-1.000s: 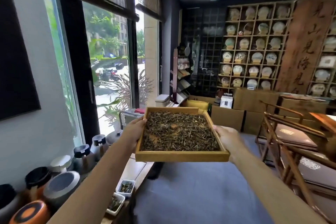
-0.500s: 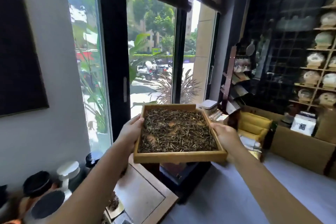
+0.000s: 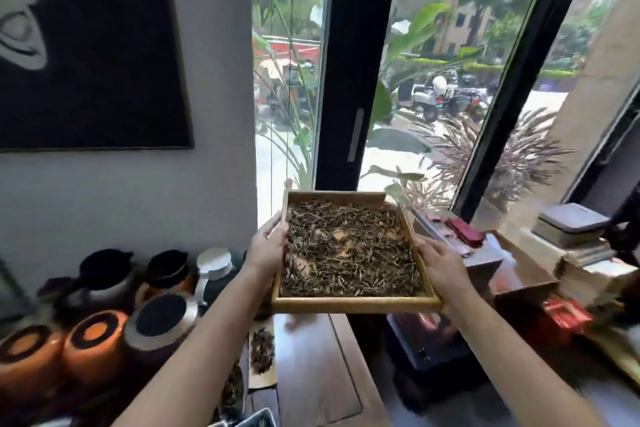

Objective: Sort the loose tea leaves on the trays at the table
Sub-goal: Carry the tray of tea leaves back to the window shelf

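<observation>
Gripping the two side rims of a wooden tray (image 3: 356,304), the fingers are closed on it: the left hand (image 3: 266,248) clasps the left rim with its fingers curled over the edge, and the right hand (image 3: 441,270) holds the right rim with the thumb lying along the top. The tray sits in the air at the middle of the frame, roughly level, above the near end of a dark wooden table (image 3: 322,374). Loose tea leaves (image 3: 349,253) cover most of its floor, with a few bare patches of wood showing through. Both forearms reach in from the bottom corners. At lower left stand lidded jars (image 3: 97,340), orange and dark. Below the tray a smaller pile of dark leaves (image 3: 261,350) lies on the table's left edge. Behind, tall windows (image 3: 433,80) fill the upper right, and a dark picture (image 3: 104,45) hangs upper left.
</observation>
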`<state>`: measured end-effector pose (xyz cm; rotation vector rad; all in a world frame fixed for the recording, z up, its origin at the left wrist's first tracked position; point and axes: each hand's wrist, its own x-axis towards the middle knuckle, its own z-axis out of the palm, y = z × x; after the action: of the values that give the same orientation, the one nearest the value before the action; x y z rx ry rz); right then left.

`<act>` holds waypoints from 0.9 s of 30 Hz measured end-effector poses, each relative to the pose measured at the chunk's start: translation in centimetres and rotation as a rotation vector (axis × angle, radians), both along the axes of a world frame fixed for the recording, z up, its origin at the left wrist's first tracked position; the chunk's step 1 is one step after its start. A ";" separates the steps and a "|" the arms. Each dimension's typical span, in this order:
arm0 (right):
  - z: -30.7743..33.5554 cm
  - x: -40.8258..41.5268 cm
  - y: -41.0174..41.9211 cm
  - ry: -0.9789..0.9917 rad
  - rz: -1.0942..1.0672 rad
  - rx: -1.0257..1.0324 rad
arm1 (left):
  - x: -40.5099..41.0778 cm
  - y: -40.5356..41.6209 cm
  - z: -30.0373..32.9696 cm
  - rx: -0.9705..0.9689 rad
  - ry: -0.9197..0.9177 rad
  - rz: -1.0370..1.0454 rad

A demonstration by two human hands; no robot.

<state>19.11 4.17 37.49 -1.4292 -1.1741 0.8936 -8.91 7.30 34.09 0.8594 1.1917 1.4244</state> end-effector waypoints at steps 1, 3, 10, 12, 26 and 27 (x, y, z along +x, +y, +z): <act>-0.9 -0.1 0.8 -0.022 0.009 -0.008 | -0.2 0.4 -0.8 -0.010 0.020 0.014; -2.8 -0.2 2.5 -0.020 0.013 -0.014 | -0.3 1.0 -2.5 -0.019 0.035 0.046; -10.9 0.9 6.3 0.063 0.076 -0.091 | 1.2 1.5 -9.2 -0.059 0.106 0.123; -14.0 1.5 6.9 0.049 0.099 -0.101 | 1.8 1.1 -12.1 -0.072 0.139 0.153; -35.9 4.7 4.8 0.093 0.217 -0.343 | 6.1 -3.8 -33.0 -0.375 0.246 0.223; -36.9 4.8 4.8 0.095 0.218 -0.351 | 6.4 -3.9 -33.9 -0.391 0.247 0.240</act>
<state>23.89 8.94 0.58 -1.5330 -1.1559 1.3584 -2.56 3.37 0.16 0.6438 1.7413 1.2320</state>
